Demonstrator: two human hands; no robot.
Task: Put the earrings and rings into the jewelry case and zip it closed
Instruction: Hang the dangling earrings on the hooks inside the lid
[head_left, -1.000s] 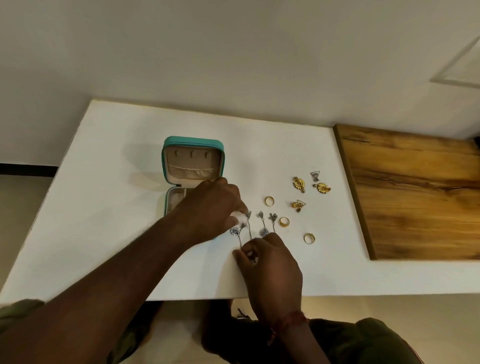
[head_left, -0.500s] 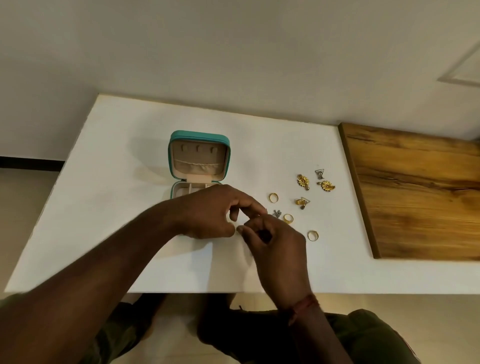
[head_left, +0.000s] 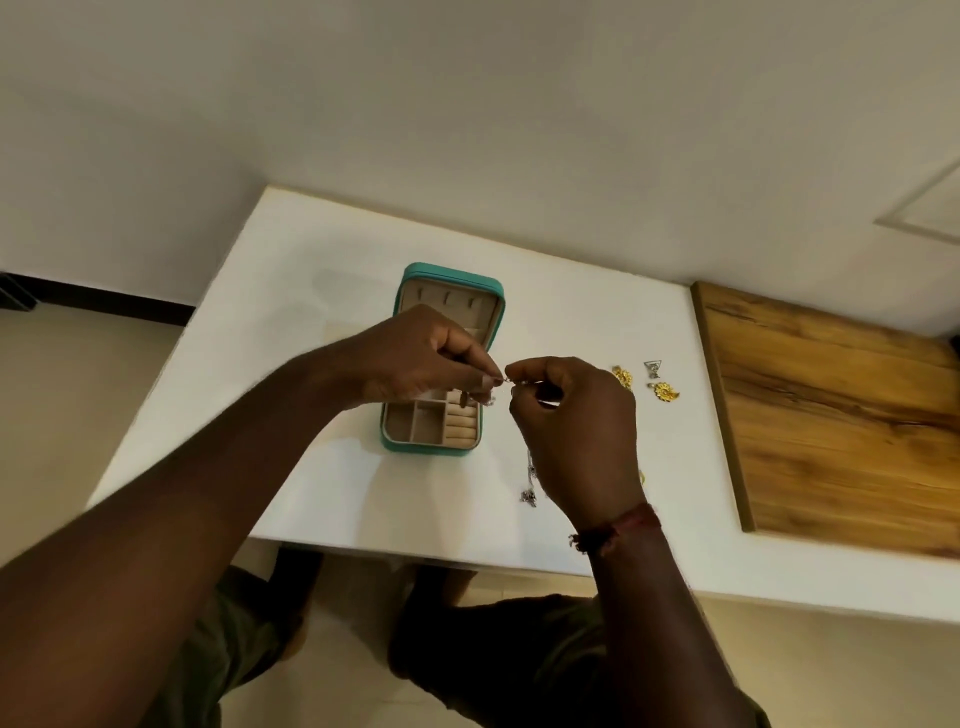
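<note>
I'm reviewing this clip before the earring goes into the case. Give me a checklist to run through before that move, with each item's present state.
1. Jewelry case open, lid up: ok.
2. Front compartments free to receive a piece: ok, they look empty.
3. Earring held: ok. Left hand and right hand both pinch a small piece between their fingertips, raised beside the case.
4. Which piece it is: cannot tell, too small and blurred.
5. Other jewelry clear of the hands: not ok. A silver dangle earring lies at the right wrist.
6. Gold earrings left on the table: ok, untouched.
</note>
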